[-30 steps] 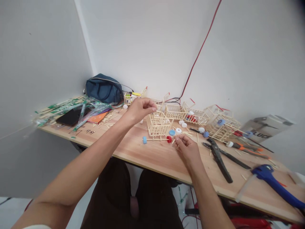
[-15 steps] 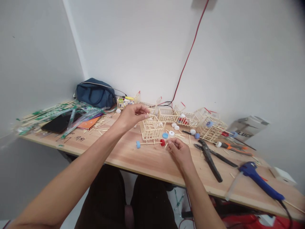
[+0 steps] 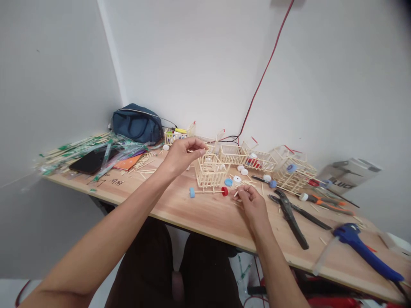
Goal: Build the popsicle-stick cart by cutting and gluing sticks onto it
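Note:
A small cart frame of thin wooden sticks (image 3: 212,176) stands on the table. A stick axle with a light blue cap (image 3: 192,192) and a red cap (image 3: 224,191) lies along its front. My left hand (image 3: 184,157) reaches over the cart's upper left edge, thumb and finger pinched together; whether they grip the frame or a tiny piece is hidden. Right of the red cap, my right hand (image 3: 254,206) pinches a short wooden stick (image 3: 236,193) just above the table. Beside it lie a blue cap (image 3: 228,182) and a white cap (image 3: 236,179).
More stick carts (image 3: 261,161) line the wall. Black pliers (image 3: 290,222), orange-handled pliers (image 3: 330,204) and a blue glue gun (image 3: 362,248) lie on the right. On the left are a blue pouch (image 3: 137,124), a phone (image 3: 88,161) and stick bundles in plastic (image 3: 77,147).
The whole scene has shifted slightly right as my head turned. My right hand, with the short stick, has moved a little away from the red cap. My left hand stays by the cart's top.

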`<state>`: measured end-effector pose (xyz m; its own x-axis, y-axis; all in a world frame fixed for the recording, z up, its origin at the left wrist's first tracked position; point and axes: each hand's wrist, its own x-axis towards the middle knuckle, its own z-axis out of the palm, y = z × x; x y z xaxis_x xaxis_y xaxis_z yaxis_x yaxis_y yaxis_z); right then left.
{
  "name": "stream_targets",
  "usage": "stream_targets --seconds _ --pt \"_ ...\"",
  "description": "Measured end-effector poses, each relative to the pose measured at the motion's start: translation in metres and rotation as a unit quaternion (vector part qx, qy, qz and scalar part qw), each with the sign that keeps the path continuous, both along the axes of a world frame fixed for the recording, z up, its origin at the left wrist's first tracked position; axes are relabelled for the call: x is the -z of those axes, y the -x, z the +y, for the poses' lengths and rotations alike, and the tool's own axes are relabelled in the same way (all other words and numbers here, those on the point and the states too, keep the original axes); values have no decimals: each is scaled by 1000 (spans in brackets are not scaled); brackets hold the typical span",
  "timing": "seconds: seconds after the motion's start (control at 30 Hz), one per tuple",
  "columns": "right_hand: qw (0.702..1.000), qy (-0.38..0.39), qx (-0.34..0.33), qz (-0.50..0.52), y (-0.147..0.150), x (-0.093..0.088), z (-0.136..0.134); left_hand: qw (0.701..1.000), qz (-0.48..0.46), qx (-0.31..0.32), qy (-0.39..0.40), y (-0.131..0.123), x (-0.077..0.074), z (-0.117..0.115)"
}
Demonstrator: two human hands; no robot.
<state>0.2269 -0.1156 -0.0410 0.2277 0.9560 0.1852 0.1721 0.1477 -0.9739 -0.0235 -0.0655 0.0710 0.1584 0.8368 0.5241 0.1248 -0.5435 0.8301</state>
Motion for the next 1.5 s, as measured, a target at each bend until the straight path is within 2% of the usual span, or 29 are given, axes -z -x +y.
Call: stream_targets --seconds 0.23,0.37,0.43,0.57,0.73,0.97,1.27,1.5 --pt "998 -35 37 -28 -5 -13 -2 999 -32 13 -24 5 3 -8" --pt "996 -73 34 -42 -15 -29 9 999 -23 -26 -12 9 7 -14" --pt "995 -88 33 -31 -17 -38 15 998 -56 -30 13 10 10 -16" --pt "995 -101 7 -25 -13 -52 18 984 -152 3 94 10 17 -20" --pt "994 -95 -26 -47 -3 -58 10 970 -188 47 148 10 15 -18" --pt "993 -102 -47 -38 14 -61 -5 983 -148 51 95 2 4 -14" --pt "994 -77 -72 -39 22 -54 -8 991 -133 6 -10 -4 22 -7" --pt "994 -81 -51 -57 24 -51 -9 993 -110 -10 -35 -8 21 -10"
